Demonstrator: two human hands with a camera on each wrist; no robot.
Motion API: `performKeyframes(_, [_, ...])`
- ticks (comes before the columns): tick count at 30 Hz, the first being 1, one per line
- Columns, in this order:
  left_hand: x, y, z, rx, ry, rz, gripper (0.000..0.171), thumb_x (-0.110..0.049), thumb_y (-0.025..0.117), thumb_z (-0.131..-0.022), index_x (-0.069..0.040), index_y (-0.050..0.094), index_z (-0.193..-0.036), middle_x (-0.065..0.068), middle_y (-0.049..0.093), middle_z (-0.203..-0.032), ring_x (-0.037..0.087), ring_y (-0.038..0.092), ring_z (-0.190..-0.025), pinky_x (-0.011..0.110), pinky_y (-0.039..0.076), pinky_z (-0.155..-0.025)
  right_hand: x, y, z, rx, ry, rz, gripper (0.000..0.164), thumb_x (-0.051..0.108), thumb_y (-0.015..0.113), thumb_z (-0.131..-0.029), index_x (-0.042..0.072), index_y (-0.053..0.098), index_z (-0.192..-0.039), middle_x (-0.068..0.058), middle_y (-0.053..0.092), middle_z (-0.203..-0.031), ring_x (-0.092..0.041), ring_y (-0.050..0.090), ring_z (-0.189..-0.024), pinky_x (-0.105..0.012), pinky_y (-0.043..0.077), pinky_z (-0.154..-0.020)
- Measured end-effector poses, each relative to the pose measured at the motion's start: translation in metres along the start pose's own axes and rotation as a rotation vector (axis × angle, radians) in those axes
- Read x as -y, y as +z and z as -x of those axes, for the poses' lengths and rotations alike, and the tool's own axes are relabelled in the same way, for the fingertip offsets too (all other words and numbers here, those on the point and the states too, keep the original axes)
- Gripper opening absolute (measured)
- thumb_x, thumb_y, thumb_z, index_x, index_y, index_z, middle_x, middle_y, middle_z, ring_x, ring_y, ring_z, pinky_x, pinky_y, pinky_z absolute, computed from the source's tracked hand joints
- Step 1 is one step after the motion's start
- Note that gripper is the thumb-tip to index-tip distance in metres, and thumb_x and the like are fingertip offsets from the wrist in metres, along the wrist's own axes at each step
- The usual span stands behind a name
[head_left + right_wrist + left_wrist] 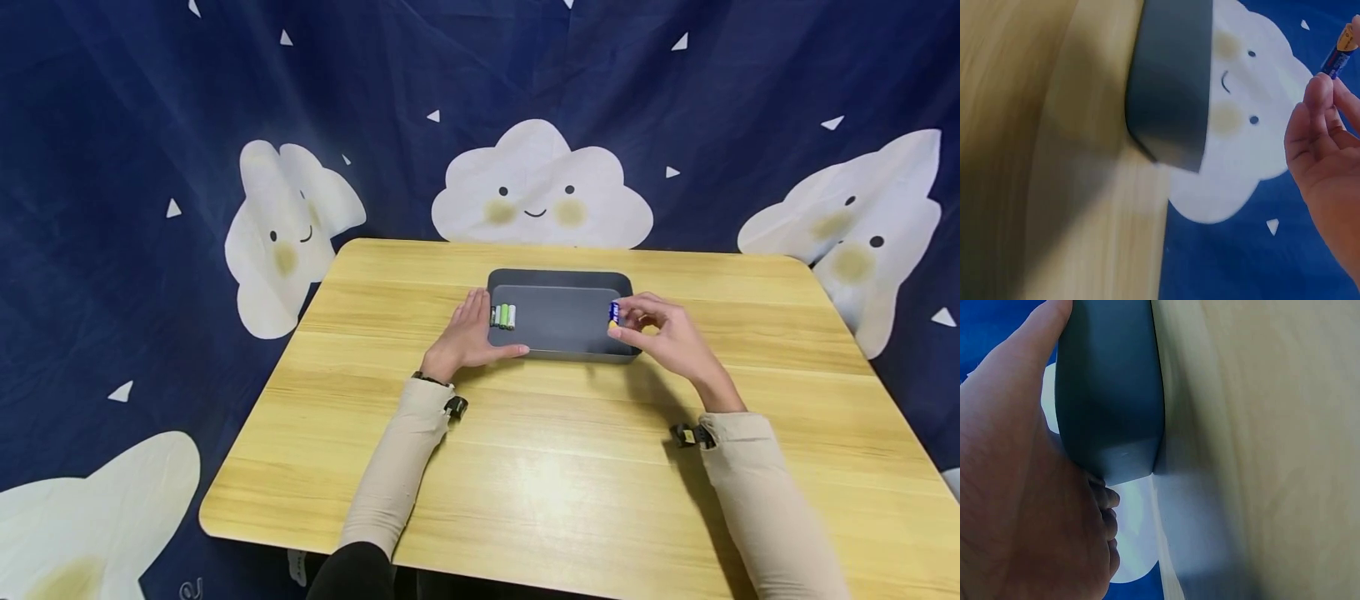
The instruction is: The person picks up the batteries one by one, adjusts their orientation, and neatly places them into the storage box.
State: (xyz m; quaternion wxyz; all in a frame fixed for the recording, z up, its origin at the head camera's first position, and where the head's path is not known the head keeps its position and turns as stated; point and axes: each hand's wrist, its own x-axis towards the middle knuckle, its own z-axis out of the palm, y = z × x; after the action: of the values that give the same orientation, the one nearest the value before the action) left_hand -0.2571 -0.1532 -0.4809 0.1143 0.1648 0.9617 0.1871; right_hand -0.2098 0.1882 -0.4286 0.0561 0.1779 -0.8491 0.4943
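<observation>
A dark grey tray (562,321) with raised walls lies on the wooden table. My left hand (474,333) rests against its left end, fingers straight along the side and thumb at the front wall. In the left wrist view the hand (1029,469) touches the tray's corner (1113,394). Several batteries (503,316), green and white, lie side by side inside at the left end. Above the tray's right end, my right hand (667,333) pinches a blue and yellow battery (614,314) between thumb and fingers. The right wrist view shows this battery (1337,55) held upright at a tilt.
The light wooden table (540,467) extends around the tray on every side. Behind it hangs a dark blue curtain (397,75) with white clouds. Small black devices (456,407) are strapped to both wrists.
</observation>
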Motion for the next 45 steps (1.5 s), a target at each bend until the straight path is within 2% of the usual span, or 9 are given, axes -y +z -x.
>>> performKeyframes(5, [0.001,0.0,-0.001,0.0,0.0,0.0,0.136,-0.09,0.055,-0.079,-0.002,-0.004,-0.166,0.014,-0.008,-0.176,0.026,-0.006,-0.164,0.042,0.002,-0.135,-0.007,0.016,-0.014,0.032,0.009,-0.054,0.035,0.011,0.08,-0.09,0.005,0.072,-0.124,-0.016,0.066,-0.104,-0.008,0.059,-0.085,-0.016,0.051,-0.074])
performKeyframes(10, [0.002,0.001,-0.001,-0.007,0.004,0.004,0.137,-0.09,0.055,-0.079,-0.002,-0.004,-0.166,0.015,-0.007,-0.176,0.026,-0.006,-0.165,0.043,0.003,-0.135,-0.008,0.033,-0.029,0.056,-0.026,-0.14,0.038,0.01,0.078,-0.092,0.003,0.071,-0.128,-0.017,0.066,-0.11,-0.01,0.061,-0.089,-0.017,0.052,-0.078])
performKeyframes(15, [0.001,0.001,-0.001,-0.004,0.0,0.007,0.138,-0.09,0.055,-0.078,-0.002,-0.004,-0.165,0.015,-0.007,-0.176,0.026,-0.006,-0.164,0.045,0.004,-0.135,-0.012,0.048,-0.044,0.066,-0.017,-0.202,0.04,0.01,0.075,-0.093,0.0,0.068,-0.131,-0.014,0.067,-0.115,-0.009,0.063,-0.093,-0.018,0.052,-0.08])
performKeyframes(19, [0.0,0.001,-0.001,-0.011,-0.001,0.008,0.138,-0.09,0.056,-0.078,-0.001,-0.003,-0.165,0.015,-0.006,-0.176,0.027,-0.005,-0.165,0.045,0.005,-0.135,-0.015,0.058,-0.054,0.077,-0.004,-0.216,0.043,0.012,0.074,-0.095,0.002,0.066,-0.135,-0.014,0.067,-0.12,-0.01,0.063,-0.097,-0.019,0.053,-0.082])
performKeyframes(23, [-0.001,0.002,-0.001,-0.019,0.001,0.007,0.137,-0.089,0.056,-0.078,-0.001,-0.002,-0.166,0.015,-0.005,-0.176,0.027,-0.004,-0.165,0.045,0.005,-0.135,-0.016,0.067,-0.059,0.095,0.005,-0.194,0.043,0.018,0.076,-0.095,0.006,0.068,-0.135,-0.014,0.068,-0.119,-0.011,0.063,-0.099,-0.018,0.054,-0.083])
performKeyframes(35, [-0.001,0.002,-0.001,-0.019,-0.01,0.006,0.137,-0.089,0.057,-0.079,-0.001,-0.003,-0.165,0.016,-0.004,-0.176,0.027,-0.003,-0.165,0.045,0.007,-0.135,-0.022,0.089,-0.077,0.175,0.063,-0.142,0.045,0.029,0.074,-0.097,0.01,0.067,-0.137,-0.014,0.067,-0.122,-0.025,0.063,-0.109,-0.023,0.053,-0.088])
performKeyframes(40, [0.0,0.001,-0.002,-0.021,-0.009,0.004,0.137,-0.088,0.058,-0.079,-0.001,-0.004,-0.165,0.016,-0.003,-0.176,0.027,-0.001,-0.165,0.046,0.009,-0.135,-0.028,0.1,-0.085,0.19,0.084,-0.11,0.046,0.027,0.074,-0.097,0.007,0.067,-0.137,-0.016,0.067,-0.122,-0.027,0.064,-0.11,-0.027,0.054,-0.09])
performKeyframes(45, [0.0,0.001,-0.002,-0.019,-0.009,0.005,0.137,-0.086,0.059,-0.079,-0.001,-0.004,-0.165,0.016,-0.003,-0.176,0.028,-0.002,-0.165,0.046,0.008,-0.135,-0.031,0.109,-0.09,0.224,0.08,-0.055,0.046,0.021,0.075,-0.096,0.0,0.066,-0.135,-0.019,0.067,-0.121,-0.03,0.063,-0.11,-0.036,0.054,-0.093])
